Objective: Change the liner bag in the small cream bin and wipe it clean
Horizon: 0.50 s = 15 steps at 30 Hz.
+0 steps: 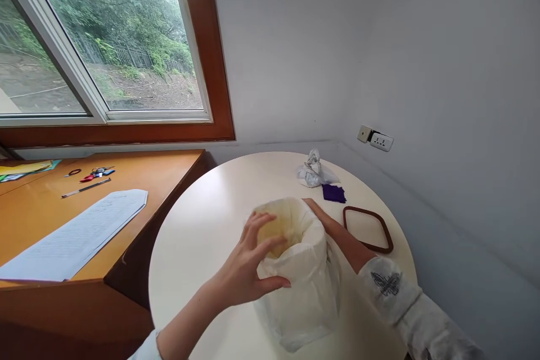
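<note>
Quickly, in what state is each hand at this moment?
Left hand: open, fingers spread and curved at the mouth of the bag-lined container.
Right hand: partly hidden behind the container; its grip cannot be told.

The liner (299, 292) before me is thin, wrinkled, translucent plastic with a slight sheen. My round counter (194, 247) looks smooth, faintly glossy. I see matt purple cloth (334, 193), frayed at its edge, a crumpled plastic bag (312, 173), a smooth brown frame (385, 232), matt paper (80, 239) and polished wooden counter (169, 171).
</note>
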{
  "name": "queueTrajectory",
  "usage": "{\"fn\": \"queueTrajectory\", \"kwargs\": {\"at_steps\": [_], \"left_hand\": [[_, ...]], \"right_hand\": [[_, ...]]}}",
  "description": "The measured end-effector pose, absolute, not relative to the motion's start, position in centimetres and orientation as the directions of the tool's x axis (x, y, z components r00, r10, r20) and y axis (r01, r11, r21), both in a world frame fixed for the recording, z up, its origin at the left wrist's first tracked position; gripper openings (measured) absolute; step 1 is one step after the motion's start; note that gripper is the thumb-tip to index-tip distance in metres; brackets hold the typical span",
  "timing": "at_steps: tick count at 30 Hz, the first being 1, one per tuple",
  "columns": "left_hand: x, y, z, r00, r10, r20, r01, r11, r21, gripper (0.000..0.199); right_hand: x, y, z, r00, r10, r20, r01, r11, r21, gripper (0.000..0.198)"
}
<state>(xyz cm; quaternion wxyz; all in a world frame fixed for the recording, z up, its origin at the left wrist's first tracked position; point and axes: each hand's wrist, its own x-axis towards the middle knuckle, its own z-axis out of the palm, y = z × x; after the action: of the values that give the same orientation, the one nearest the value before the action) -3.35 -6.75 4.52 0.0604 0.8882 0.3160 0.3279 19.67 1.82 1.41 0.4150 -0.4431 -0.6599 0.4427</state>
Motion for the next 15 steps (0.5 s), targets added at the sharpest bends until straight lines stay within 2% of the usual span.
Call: {"fn": "queueTrajectory", "kwargs": {"at_steps": [4,7,11,15], "left_hand": [[-4.4,-6.4,3.3,0.425,0.778,0.463,0.509,-0.629,0.588,0.088],[-4.9,-5.8,2.3,0.365,0.835,0.413,0.387,-0.539,0.748,0.108],[-4.3,-5.5,0.5,0.322,0.876,0.359,0.138,-0.418,0.898,0.127],[-3.0,-5.7,-1.9,0.336,0.893,0.299,-0.093,-0.284,0.954,0.133]], "right_hand": [[19.2,5.3,4.0,-0.132,0.962,0.238,0.244,0.264,-0.933,0.016],[19.2,4.0,6.3,-0.183,0.905,0.383,0.248,0.42,-0.873,0.016],[18.1,0.5,7.5,-0.368,0.784,0.499,0.247,0.6,-0.761,0.019],[17.2,-0.9,6.4,-0.404,0.788,0.464,0.223,0.577,-0.786,0.023]]}}
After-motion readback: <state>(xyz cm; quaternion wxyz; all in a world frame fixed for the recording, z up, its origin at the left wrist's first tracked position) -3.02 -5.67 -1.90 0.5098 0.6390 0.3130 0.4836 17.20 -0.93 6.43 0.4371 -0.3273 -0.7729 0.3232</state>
